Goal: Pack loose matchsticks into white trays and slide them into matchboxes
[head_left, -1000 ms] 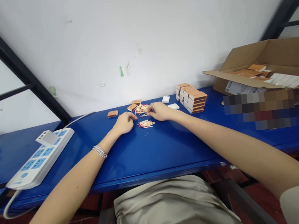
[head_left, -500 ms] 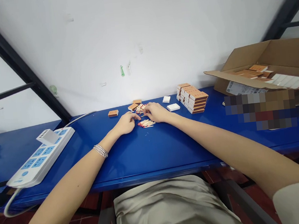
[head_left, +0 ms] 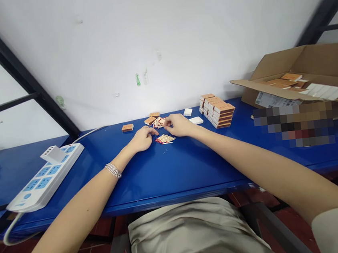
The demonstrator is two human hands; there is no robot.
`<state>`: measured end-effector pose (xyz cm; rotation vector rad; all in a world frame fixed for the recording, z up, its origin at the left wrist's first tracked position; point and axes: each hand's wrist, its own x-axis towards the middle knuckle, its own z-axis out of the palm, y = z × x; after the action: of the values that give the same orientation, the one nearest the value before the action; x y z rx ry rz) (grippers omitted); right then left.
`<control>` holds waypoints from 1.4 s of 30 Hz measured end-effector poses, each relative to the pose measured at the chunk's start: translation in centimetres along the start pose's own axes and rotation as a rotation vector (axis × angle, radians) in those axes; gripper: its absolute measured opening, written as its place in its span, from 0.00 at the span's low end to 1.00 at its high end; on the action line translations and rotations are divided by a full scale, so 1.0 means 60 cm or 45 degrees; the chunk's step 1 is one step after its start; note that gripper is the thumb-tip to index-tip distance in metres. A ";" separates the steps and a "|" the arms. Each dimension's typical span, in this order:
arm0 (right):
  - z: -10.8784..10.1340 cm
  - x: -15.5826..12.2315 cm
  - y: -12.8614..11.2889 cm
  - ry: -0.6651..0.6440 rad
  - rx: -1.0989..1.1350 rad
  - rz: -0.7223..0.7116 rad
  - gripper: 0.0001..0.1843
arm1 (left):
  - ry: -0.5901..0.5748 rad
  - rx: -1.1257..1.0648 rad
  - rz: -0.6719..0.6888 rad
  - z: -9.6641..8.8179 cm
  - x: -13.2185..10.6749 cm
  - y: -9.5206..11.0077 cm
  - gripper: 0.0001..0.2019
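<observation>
My left hand (head_left: pixel 143 139) rests on the blue table with its fingers loosely bent and apart, holding nothing. Its fingertips are at the left end of a front bunch of red-tipped matches (head_left: pixel 164 139). Behind that bunch lies a looser heap of matches (head_left: pixel 158 122), partly covered by my right hand (head_left: pixel 177 125). The right fingers are curled together at the heap's right side; what they pinch, if anything, is hidden. Two brown matchboxes (head_left: pixel 150 121) lie right behind the heap, and another matchbox (head_left: pixel 127 128) sits farther left.
Right of my hands lie two white box trays (head_left: pixel 188 112) and a stack of matchboxes (head_left: pixel 218 111). An open carton (head_left: pixel 316 60) with more matchboxes stands at the far right. A white power strip (head_left: pixel 46 177) lies on the left. A wall (head_left: pixel 159 31) rises behind the blue table (head_left: pixel 162 179).
My right hand has shifted slightly right and lifted from between the two groups of matches. The single match seen near its fingertips no longer shows there. My left hand has hardly moved.
</observation>
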<state>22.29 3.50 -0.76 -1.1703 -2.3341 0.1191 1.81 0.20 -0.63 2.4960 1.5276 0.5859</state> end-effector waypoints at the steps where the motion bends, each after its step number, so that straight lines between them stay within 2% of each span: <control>1: 0.001 0.001 0.006 0.001 -0.044 0.042 0.08 | -0.009 -0.001 0.008 -0.001 0.000 0.001 0.23; 6: 0.001 0.007 0.028 0.011 -0.132 0.143 0.10 | -0.020 -0.016 0.037 -0.001 0.001 0.001 0.24; 14: 0.014 0.012 0.028 -0.005 -0.198 0.190 0.12 | -0.027 -0.017 0.020 0.000 0.001 0.002 0.24; 20: 0.006 0.014 0.030 0.056 -0.097 0.210 0.12 | -0.023 0.003 -0.010 -0.001 0.000 0.004 0.23; 23: -0.009 0.008 0.023 0.031 0.009 0.164 0.11 | 0.011 0.018 -0.066 0.000 0.000 0.003 0.23; 25: -0.018 0.000 0.012 -0.053 0.102 0.069 0.09 | 0.026 0.017 -0.091 0.000 0.000 0.002 0.23; 28: -0.025 -0.007 -0.006 -0.197 0.227 -0.065 0.09 | 0.015 0.006 -0.065 -0.002 0.000 0.003 0.22; 30: -0.027 -0.008 -0.009 -0.220 0.261 -0.077 0.08 | 0.000 -0.002 -0.019 -0.003 -0.001 0.005 0.23; 33: -0.028 -0.003 0.007 -0.143 0.216 0.010 0.10 | -0.023 -0.005 0.021 -0.003 -0.002 0.008 0.23; 37: -0.032 0.003 0.048 0.001 -0.017 0.193 0.12 | -0.039 -0.005 0.044 0.000 0.000 0.004 0.23; 42: -0.026 0.006 0.071 -0.032 -0.107 0.240 0.10 | -0.042 -0.011 0.070 0.003 0.002 -0.002 0.23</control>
<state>25.94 6.20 -0.53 -1.4374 -2.2653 0.1033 1.82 0.38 -0.77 2.5356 1.4464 0.5554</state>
